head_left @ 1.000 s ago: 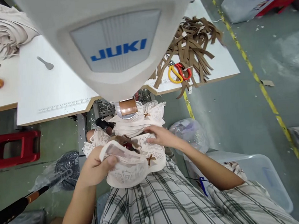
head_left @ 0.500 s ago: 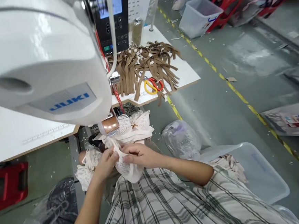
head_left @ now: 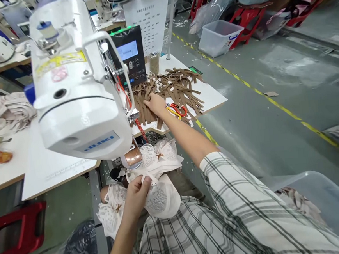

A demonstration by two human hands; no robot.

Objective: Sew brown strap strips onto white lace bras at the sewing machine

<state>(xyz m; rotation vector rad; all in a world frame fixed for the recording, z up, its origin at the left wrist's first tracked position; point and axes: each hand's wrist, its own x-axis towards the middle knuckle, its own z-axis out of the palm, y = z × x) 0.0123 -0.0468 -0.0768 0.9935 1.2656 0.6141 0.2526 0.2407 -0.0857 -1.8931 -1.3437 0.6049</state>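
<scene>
My left hand (head_left: 138, 194) pinches the edge of a white lace bra (head_left: 162, 200) in front of the sewing machine. Its pale cup hangs to the right of my fingers. More white lace with a small brown bow (head_left: 162, 153) lies by the machine's copper-coloured arm end (head_left: 133, 158), and another lace piece (head_left: 113, 209) hangs to the left of my hand. Stretched out over the table, my right hand (head_left: 156, 104) has its fingertips closed on a brown strap (head_left: 145, 109) in the spread pile. Scissors with red and yellow handles (head_left: 177, 110) lie beside my right wrist.
The white sewing machine head (head_left: 84, 122) stands at left, with a control panel (head_left: 129, 57) behind it. A plastic bin (head_left: 324, 193) with fabric sits at lower right. Red stools (head_left: 19, 232) and another clear bin (head_left: 218, 41) are on the floor.
My right hand has left the bra and reached forward to the brown straps. My left hand still holds the bra, whose cup now hangs spread out. The view has tilted up.
</scene>
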